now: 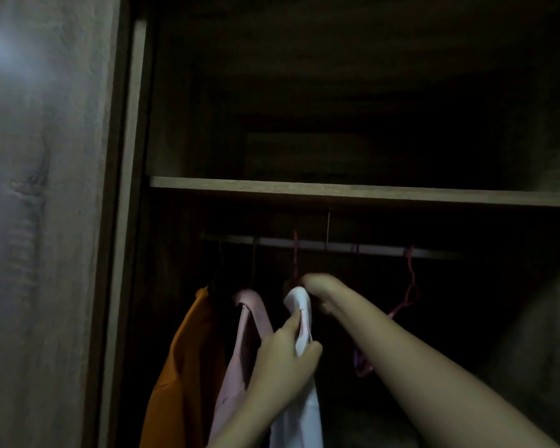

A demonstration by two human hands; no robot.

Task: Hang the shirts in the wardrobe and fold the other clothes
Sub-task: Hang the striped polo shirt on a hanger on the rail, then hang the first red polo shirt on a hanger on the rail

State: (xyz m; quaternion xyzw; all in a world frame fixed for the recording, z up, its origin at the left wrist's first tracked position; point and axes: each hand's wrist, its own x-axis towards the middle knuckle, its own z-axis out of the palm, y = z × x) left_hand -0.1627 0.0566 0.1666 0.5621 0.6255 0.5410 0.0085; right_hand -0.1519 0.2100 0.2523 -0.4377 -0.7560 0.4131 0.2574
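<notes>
Inside the dark wardrobe a metal rail (337,246) runs under a wooden shelf (353,190). An orange shirt (181,367) and a pink shirt (240,357) hang at the left of the rail. A white shirt (299,412) hangs beside them on a red hanger (295,253) hooked over the rail. My left hand (283,363) pinches the white shirt's shoulder. My right hand (320,287) grips the top of the white shirt at the hanger's neck.
An empty pink hanger (408,286) and a purple hanger (360,360) hang further right on the rail. The wardrobe's left side panel (126,221) and a pale door (36,221) stand at the left. The upper compartment is dark.
</notes>
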